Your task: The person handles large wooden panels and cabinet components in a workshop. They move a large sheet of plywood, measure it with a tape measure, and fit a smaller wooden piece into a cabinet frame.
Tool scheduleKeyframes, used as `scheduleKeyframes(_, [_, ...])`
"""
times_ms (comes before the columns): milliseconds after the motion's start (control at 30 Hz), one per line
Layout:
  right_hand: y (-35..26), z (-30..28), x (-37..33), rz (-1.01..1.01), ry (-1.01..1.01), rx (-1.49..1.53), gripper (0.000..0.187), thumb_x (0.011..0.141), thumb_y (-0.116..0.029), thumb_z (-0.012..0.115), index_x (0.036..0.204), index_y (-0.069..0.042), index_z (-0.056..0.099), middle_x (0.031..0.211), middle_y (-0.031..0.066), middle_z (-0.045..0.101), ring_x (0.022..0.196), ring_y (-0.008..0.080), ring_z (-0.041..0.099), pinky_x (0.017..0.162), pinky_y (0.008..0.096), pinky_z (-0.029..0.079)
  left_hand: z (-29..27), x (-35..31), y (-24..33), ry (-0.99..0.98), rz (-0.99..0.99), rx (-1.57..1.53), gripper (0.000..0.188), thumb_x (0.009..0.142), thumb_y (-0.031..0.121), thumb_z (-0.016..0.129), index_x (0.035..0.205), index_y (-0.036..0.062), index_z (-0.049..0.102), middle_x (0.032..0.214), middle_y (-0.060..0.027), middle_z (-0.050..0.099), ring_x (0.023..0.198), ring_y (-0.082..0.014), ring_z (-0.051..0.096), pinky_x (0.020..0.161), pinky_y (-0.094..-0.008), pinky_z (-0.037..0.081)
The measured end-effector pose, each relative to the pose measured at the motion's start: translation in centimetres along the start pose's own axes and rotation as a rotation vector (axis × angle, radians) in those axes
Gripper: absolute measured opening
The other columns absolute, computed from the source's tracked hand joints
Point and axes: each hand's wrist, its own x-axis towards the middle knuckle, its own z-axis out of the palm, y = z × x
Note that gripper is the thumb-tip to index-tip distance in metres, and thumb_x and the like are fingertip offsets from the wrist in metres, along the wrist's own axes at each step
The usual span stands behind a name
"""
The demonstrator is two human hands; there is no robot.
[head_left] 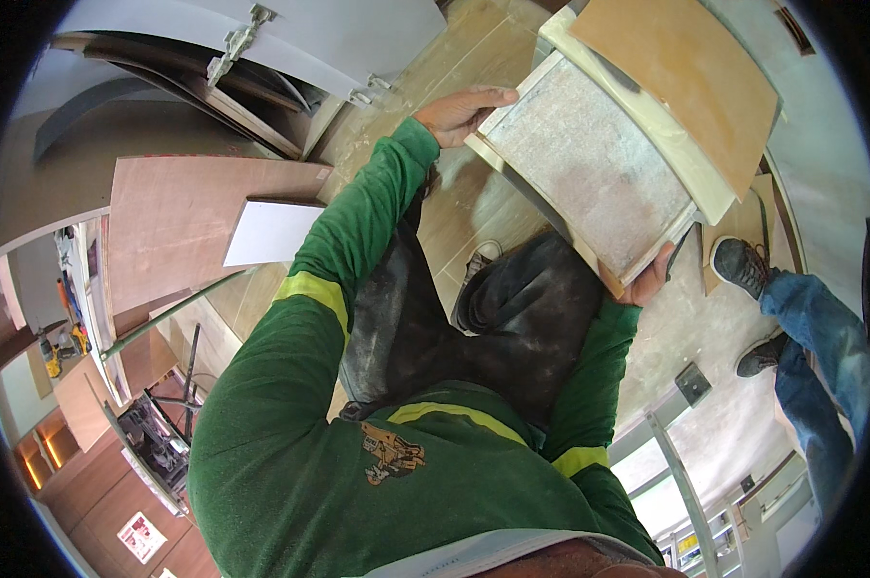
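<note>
A wooden drawer (589, 154) with a whitish, dusty panel and pale rims is in front of me, tilted in the view. My left hand (462, 114) grips its left edge near the far corner, thumb laid along the rim and the other fingers partly hidden. At the near right corner my right hand (651, 277) is wrapped round the edge, with most of its fingers out of sight underneath. Against the drawer's far side is a cream-coloured panel (681, 164), and a tan board (685, 77) lies over that. I cannot tell whether these pieces are joined.
Another person's legs in jeans (811, 328) and dark shoes stand at the right. To my left are a plywood sheet (175, 222), a white panel (271, 231) and a yellow drill (50, 354). A hinged white door (329, 39) is at the far left.
</note>
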Motion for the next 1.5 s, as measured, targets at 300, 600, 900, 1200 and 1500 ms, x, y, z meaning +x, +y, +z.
scheduleKeyframes(300, [-0.2, 0.8, -0.1, 0.011, 0.039, -0.035, 0.062, 0.1, -0.049, 0.046, 0.15, -0.015, 0.034, 0.148, 0.0145, 0.044, 0.132, 0.0379, 0.046, 0.107, 0.0599, 0.038, 0.2, -0.2, 0.2, 0.008, -0.007, 0.033, 0.046, 0.095, 0.026, 0.066, 0.125, -0.0061, 0.056, 0.115, -0.0145, 0.066, 0.099, -0.0164, 0.067, 0.09, -0.0267, 0.055])
scheduleKeyframes(600, [-0.3, 0.6, 0.7, -0.016, 0.074, -0.086, 0.061, 0.1, -0.05, 0.044, 0.15, -0.017, 0.034, 0.149, 0.0136, 0.043, 0.134, 0.038, 0.043, 0.108, 0.0612, 0.036, 0.5, -0.4, 0.4, -0.005, 0.005, 0.031, 0.045, 0.095, 0.025, 0.066, 0.124, -0.0076, 0.056, 0.114, -0.0166, 0.066, 0.098, -0.0173, 0.068, 0.088, -0.0278, 0.057])
scheduleKeyframes(900, [-0.3, -0.2, 1.3, -0.017, 0.051, -0.05, 0.058, 0.101, -0.049, 0.041, 0.149, -0.018, 0.036, 0.148, 0.0137, 0.045, 0.134, 0.0386, 0.043, 0.107, 0.0628, 0.037, -0.1, 0.0, 0.2, -0.014, 0.024, 0.014, 0.048, 0.094, 0.023, 0.067, 0.125, -0.0098, 0.054, 0.112, -0.0196, 0.066, 0.097, -0.0192, 0.069, 0.085, -0.0306, 0.06])
scheduleKeyframes(1200, [-0.5, -1.5, 1.3, 0.028, 0.071, 0.049, 0.056, 0.102, -0.042, 0.043, 0.145, -0.007, 0.041, 0.144, 0.0165, 0.048, 0.129, 0.0381, 0.048, 0.109, 0.0574, 0.036, 0.3, -0.1, 0.2, -0.021, 0.0, -0.047, 0.047, 0.096, 0.025, 0.063, 0.128, -0.0084, 0.053, 0.121, -0.0207, 0.063, 0.105, -0.021, 0.066, 0.091, -0.0307, 0.056])
scheduleKeyframes(1500, [-0.1, -2.0, 1.5, -0.014, 0.142, -0.082, 0.058, 0.101, -0.047, 0.04, 0.148, -0.013, 0.038, 0.148, 0.0158, 0.045, 0.132, 0.0391, 0.045, 0.108, 0.0603, 0.036, -0.7, 3.6, 0.0, -0.026, 0.022, -0.267, 0.039, 0.1, 0.026, 0.056, 0.12, -0.0064, 0.061, 0.117, -0.0191, 0.066, 0.101, -0.0196, 0.068, 0.084, -0.0312, 0.059])
